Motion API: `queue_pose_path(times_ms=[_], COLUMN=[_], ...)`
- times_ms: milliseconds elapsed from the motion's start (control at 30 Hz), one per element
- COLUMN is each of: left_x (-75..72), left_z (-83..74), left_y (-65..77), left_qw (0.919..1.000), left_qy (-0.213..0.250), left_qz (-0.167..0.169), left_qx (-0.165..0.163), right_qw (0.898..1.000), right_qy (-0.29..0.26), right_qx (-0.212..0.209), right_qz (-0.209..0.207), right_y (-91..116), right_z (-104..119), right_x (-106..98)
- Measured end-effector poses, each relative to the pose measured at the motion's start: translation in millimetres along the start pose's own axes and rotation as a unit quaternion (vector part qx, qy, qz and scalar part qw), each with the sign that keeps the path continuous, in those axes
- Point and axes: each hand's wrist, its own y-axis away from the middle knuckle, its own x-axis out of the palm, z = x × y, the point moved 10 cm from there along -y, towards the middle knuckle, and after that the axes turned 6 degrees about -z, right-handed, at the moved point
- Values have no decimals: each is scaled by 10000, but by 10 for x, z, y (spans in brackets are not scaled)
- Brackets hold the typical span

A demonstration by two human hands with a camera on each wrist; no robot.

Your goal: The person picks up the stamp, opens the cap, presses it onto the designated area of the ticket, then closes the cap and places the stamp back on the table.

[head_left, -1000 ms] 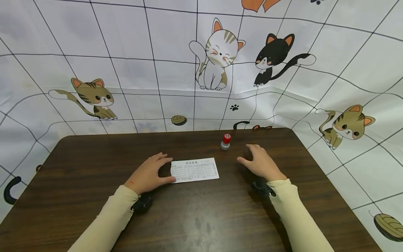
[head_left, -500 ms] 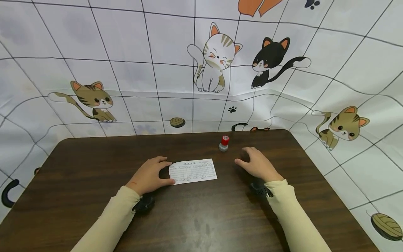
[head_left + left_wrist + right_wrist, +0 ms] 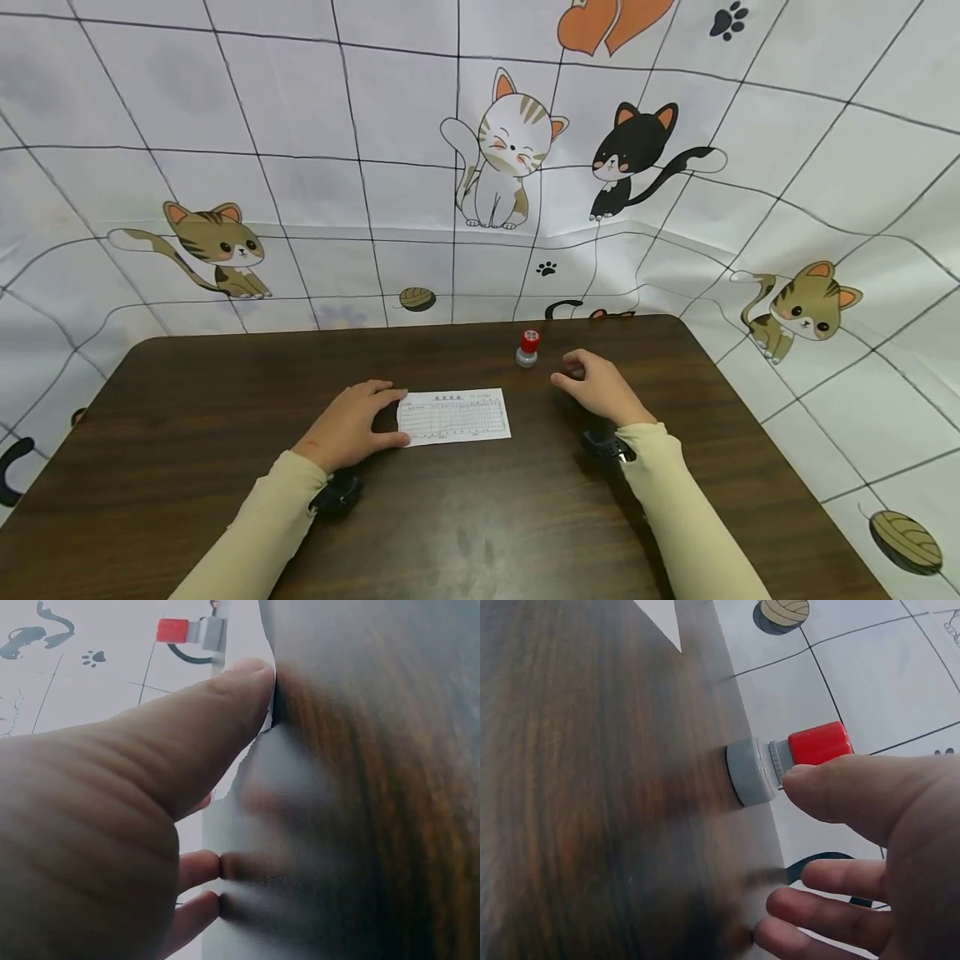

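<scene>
A: While the left hand (image 3: 347, 427) rests on the dark wooden table (image 3: 187, 400), what does it touch?

B: Its thumb and fingertips (image 3: 201, 866) lie on the near-left end of a printed paper slip (image 3: 454, 415). The fingers are loosely spread and only slightly bent, pressing the sheet flat rather than gripping it. The slip lies flat at the table's centre, at about 3 o'clock from that hand.

A: And beyond the slip?

B: A small stamp (image 3: 527, 347) with a red cap and grey base stands upright at roughly 1 o'clock from the slip, near the table's far edge, well apart from the paper.

A: The right hand (image 3: 595, 388)?

B: It sits at about 4 o'clock from the stamp, fingers gently curled and holding nothing. In the right wrist view the thumb tip hovers just beside the stamp (image 3: 787, 760), though whether it touches cannot be told.

A: The backdrop?

B: A white gridded cloth (image 3: 300, 125) printed with cartoon cats hangs behind and to both sides
</scene>
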Motion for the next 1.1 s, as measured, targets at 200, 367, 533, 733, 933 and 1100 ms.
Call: queue_pose_path(times_ms=[200,367,533,733,933,1100], left_x=[-7,12,29,24,38,33], left_z=[-7,7,5,-11,8,24], left_y=[17,21,14,0,0,2], left_qw=[10000,10000,9999,9999,9999,9999], left_qy=[25,57,33,31,27,15], left_qz=[-13,18,67,90,104,127], left_qx=[51,51,68,72,43,-7], right_qw=[9988,9980,9978,9972,9965,9961], right_qy=[-445,-575,-618,-672,-568,-523], right_qx=[-27,-27,33,106,-4,-78], right_qz=[-222,-256,-222,-326,-608,-713], right_y=[-159,-274,-349,-417,-453,-464], right_z=[84,179,253,280,328,383], right_x=[6,60,117,128,146,162])
